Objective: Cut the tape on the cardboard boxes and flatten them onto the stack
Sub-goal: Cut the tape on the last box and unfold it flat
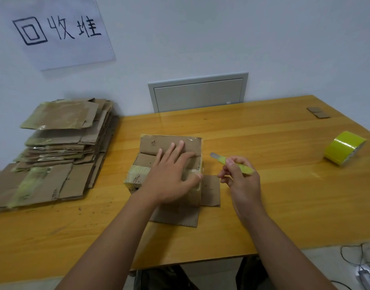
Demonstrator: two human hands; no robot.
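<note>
Left hand (pixel 171 174) lies spread flat, pressing the taped cardboard box (pixel 169 147) at bench (pixel 263 195) centre, right hand (pixel 240 181) at its 3 o'clock pinching a yellow-green knife (pixel 232 162), flattened stack (pixel 54 151) at 9 o'clock, tape roll (pixel 344 147) at 3 o'clock.

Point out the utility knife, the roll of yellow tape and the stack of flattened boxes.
utility knife (pixel 236 163), head view, on its yellow handle.
roll of yellow tape (pixel 343 148), head view, outer band.
stack of flattened boxes (pixel 60 116), head view, top sheet.
</note>
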